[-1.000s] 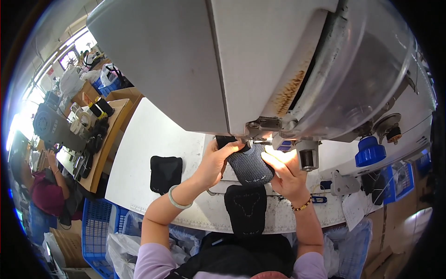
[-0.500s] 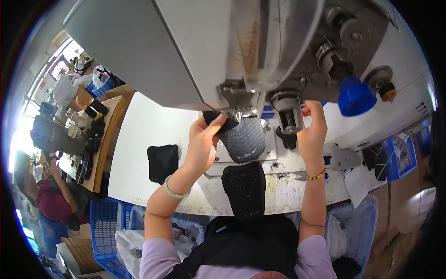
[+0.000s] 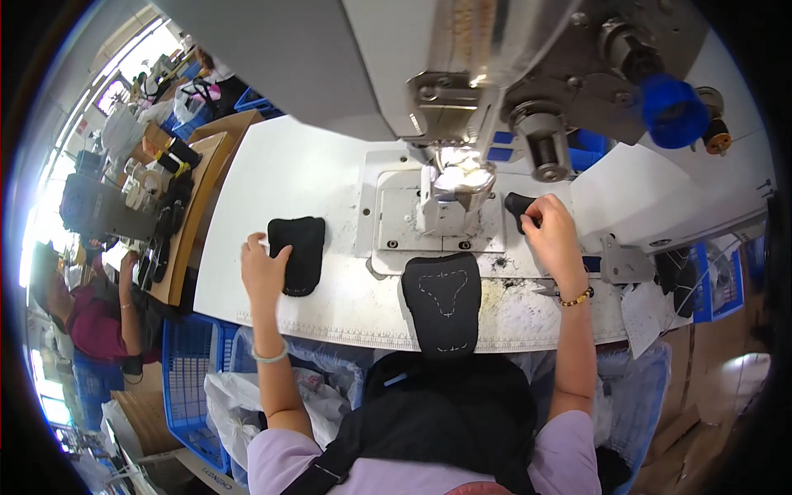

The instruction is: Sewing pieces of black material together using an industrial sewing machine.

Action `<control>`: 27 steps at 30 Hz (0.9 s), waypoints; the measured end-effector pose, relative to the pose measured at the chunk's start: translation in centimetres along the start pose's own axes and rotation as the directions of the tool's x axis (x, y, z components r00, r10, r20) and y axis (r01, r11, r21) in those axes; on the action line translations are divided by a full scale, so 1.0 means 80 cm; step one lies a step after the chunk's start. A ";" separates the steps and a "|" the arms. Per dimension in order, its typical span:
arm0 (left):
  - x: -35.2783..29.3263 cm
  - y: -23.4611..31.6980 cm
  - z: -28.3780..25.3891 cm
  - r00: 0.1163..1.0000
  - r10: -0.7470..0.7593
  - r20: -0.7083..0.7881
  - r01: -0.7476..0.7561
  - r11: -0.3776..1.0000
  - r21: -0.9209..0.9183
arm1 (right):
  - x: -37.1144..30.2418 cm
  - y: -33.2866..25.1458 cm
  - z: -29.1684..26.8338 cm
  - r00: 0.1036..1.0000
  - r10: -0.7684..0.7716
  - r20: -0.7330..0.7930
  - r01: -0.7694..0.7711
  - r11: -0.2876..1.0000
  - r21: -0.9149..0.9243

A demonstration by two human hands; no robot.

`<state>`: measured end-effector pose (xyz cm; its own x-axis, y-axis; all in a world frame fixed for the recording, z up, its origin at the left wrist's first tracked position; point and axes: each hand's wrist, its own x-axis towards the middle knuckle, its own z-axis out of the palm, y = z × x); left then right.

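Observation:
My left hand [image 3: 266, 271] is at the left of the white table, fingers apart. Its thumb overlaps the left edge of a flat black fabric pad [image 3: 306, 257]. On the right, the fingers of my right hand [image 3: 554, 239] are closed on the near end of a small dark black piece [image 3: 517, 203]. Between my hands lies a longer black pad [image 3: 444, 322] with white dashed marks, its lower end at the table's front edge. Beyond it is the sewing machine's needle area [image 3: 462, 177], brightly lit, above a metal plate [image 3: 400, 223].
The sewing machine head [image 3: 346, 58] overhangs the far side. A pointed metal tool [image 3: 546, 289] lies by my right wrist. Blue baskets [image 3: 186, 363] with plastic bags stand below the front edge. Another person [image 3: 99, 318] sits at a machine on the left.
My left hand has left the grey mesh piece, which is out of sight, and moved left to the black pad. My right hand has come down to the small black piece. The view has shifted.

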<state>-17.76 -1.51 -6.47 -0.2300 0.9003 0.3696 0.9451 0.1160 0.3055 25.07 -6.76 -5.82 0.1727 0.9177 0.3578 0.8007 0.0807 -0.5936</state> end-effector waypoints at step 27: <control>-0.113 0.174 0.012 0.652 0.546 0.526 0.474 0.249 -0.845 | -0.112 -0.114 0.064 0.831 -0.491 -0.262 0.506 0.862 -0.014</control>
<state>-2.32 -7.61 -6.44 0.4886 0.8708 -0.0539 -0.0699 0.1007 0.9925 13.30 -13.75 -7.31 -0.0996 0.6206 0.7778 0.7859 0.5285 -0.3210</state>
